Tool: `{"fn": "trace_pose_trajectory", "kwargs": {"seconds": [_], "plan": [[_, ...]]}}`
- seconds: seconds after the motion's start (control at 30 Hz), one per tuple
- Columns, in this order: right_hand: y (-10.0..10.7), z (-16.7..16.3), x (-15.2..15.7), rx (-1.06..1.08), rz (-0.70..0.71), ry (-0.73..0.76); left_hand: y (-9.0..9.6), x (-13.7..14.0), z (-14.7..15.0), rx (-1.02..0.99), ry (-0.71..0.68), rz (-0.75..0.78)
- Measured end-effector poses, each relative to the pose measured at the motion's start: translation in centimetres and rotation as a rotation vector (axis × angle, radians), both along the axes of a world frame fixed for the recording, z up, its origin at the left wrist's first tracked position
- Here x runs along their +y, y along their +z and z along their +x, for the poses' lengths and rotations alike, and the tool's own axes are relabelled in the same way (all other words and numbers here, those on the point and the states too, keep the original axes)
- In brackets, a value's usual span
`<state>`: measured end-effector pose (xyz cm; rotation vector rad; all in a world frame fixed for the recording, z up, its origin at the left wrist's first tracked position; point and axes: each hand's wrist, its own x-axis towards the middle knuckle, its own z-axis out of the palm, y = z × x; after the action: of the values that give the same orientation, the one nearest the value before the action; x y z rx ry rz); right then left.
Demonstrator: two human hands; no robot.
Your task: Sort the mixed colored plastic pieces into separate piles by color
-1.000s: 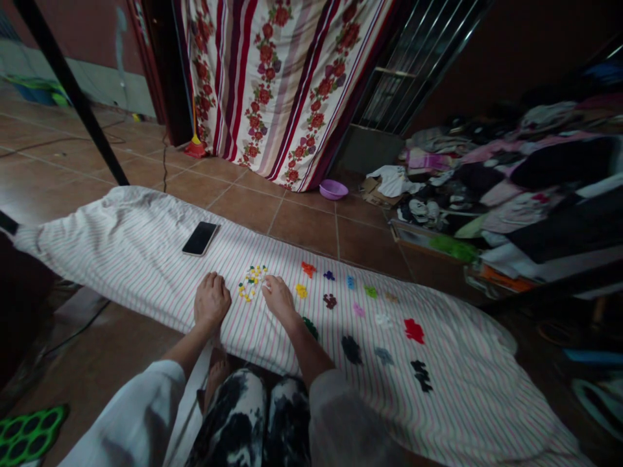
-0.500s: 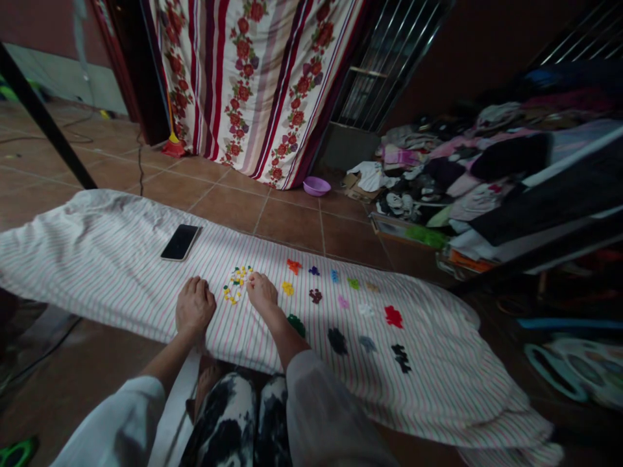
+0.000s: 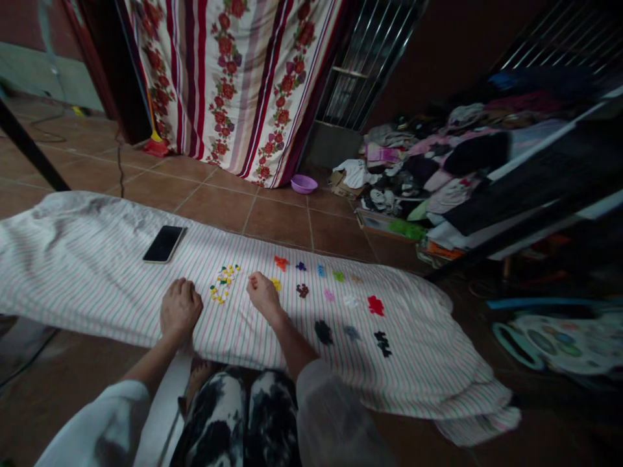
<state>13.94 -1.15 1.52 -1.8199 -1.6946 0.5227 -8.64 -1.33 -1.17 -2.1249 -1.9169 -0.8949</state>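
My left hand (image 3: 181, 306) rests on the striped cloth (image 3: 117, 272), palm down, fingers loosely laid on it and holding nothing I can see. My right hand (image 3: 264, 295) is over the cloth with its fingertips pinched; anything between them is too small to make out. Left of it lies a figure of small yellow, green and white pieces (image 3: 224, 283), apart from both hands. The yellow pile (image 3: 277, 284) sits just behind my right hand, partly hidden. Beyond it are an orange pile (image 3: 281, 262), a dark blue pile (image 3: 300, 266) and a brown pile (image 3: 302, 290).
A phone (image 3: 164, 244) lies left of the figure. Farther right are a red pile (image 3: 375, 305), a black pile (image 3: 383, 344) and several other small coloured piles. Past the cloth stand a purple basin (image 3: 304, 184), a floral curtain (image 3: 248, 84) and heaped clothes (image 3: 438, 152).
My right hand has moved right, away from the figure toward the yellow pile, and its forearm now hides the green pile. My left hand stays on the cloth. The view has shifted slightly.
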Motion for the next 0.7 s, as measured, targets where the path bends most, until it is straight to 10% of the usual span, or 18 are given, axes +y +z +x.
{"fn": "trace_pose_trajectory", "kwargs": {"seconds": [0.3, 0.7], "plan": [[0.0, 11.0, -1.5, 0.189, 0.223, -0.169, -0.1, 0.0, -0.1, 0.056, -0.004, 0.043], [1.2, 28.9, -4.0, -0.288, 0.027, -0.591, -0.2, 0.2, -0.4, 0.128, -0.016, 0.062]]}}
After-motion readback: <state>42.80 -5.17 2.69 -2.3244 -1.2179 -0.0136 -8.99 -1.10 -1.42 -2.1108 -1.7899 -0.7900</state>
